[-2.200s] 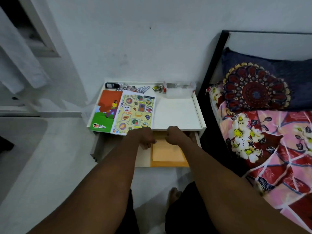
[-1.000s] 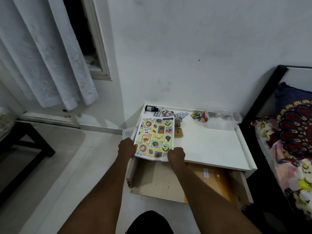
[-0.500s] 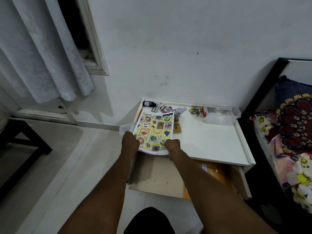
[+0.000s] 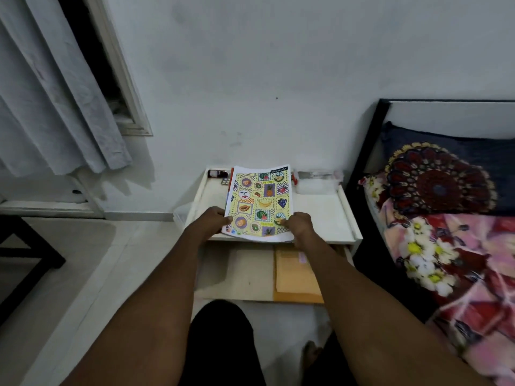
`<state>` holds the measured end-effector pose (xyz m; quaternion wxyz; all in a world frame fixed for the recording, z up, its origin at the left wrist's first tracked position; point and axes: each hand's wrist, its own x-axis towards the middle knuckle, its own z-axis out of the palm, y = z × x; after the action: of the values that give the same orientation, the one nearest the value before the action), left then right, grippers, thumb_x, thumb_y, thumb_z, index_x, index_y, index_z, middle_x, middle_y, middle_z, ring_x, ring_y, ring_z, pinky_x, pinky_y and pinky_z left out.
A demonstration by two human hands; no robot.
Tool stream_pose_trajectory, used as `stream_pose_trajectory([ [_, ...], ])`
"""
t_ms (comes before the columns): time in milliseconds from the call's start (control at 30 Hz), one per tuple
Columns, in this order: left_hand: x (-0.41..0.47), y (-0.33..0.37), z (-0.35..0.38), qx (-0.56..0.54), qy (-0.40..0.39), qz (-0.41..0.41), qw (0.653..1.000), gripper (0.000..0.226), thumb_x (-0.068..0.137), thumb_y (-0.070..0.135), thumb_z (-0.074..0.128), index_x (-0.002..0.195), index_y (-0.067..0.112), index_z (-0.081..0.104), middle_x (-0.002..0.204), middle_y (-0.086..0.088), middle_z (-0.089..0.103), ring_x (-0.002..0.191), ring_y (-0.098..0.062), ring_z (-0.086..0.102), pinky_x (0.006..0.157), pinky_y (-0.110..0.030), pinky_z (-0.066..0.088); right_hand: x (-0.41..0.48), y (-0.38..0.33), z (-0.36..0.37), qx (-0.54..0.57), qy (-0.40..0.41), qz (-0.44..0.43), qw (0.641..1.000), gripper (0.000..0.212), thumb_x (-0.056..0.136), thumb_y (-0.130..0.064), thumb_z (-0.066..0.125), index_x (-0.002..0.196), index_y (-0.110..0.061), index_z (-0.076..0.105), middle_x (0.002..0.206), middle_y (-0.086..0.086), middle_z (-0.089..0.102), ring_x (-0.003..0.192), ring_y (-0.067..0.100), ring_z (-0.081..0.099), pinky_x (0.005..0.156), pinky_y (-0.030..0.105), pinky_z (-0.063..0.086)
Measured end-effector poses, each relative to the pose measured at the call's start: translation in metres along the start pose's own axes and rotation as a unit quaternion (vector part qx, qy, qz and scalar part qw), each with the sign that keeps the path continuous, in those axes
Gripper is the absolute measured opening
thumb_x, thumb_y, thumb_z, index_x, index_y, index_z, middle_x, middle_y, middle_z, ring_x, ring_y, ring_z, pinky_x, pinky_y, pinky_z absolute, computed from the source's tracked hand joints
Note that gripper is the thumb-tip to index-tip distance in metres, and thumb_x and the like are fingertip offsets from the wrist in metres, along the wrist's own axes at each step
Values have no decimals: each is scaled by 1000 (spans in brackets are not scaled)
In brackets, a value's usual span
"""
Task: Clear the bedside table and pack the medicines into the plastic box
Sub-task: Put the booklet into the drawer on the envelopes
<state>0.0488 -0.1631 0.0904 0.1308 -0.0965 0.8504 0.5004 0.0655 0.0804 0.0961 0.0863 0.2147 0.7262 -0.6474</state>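
Holding fruit booklet [image 4: 260,201] btwn L hand [image 4: 213,222], R hand [image 4: 299,225].

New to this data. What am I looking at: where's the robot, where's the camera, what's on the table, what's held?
There is no robot. A person works with bare hands, and one wide-angle camera worn on the head looks forward and down, so both arms enter from the bottom of the picture. The left hand and right hand each grip a near corner of a fruit-patterned booklet, held over the white bedside table. Along the table's back edge are a small dark bottle, what looks like a blister pack and, at the right, a clear plastic box. Under the tabletop the drawer is pulled open, with an orange envelope inside. The bed stands to the right.
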Motion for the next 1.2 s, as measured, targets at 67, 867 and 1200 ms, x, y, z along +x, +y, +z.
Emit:
stream_pose_trajectory([
  [67, -18, 9, 16, -24, -29, -11, 999, 27, 100, 7, 60, 118, -12, 65, 119, -30, 69, 95, -31, 65, 81, -36, 49, -16, 1, -26, -25, -2, 14, 1000, 14, 92, 2, 68, 82, -5, 60, 100, 10, 64, 87, 19, 59, 68, 22, 48],
  [867, -42, -42, 178, -68, -224, -254, 939, 26, 105, 1, 46, 129, -8, 50, 105, -23, 66, 83, -31, 64, 48, -37, 60, 19, 89, -110, -400, -130, 176, 890, 57, 108, -8, 42, 157, 7, 17, 168, 19, 14, 153, 33, 24, 116, 36, 32],
  [1200, 78, -102, 255, -45, -90, -131, 986, 32, 104, 10, 49, 133, 3, 38, 121, -22, 54, 92, -36, 64, 60, -45, 60, 152, 172, -85, -399, 58, 133, 906, 35, 97, -4, 61, 129, 8, 55, 130, 22, 63, 121, 34, 62, 91, 35, 53],
])
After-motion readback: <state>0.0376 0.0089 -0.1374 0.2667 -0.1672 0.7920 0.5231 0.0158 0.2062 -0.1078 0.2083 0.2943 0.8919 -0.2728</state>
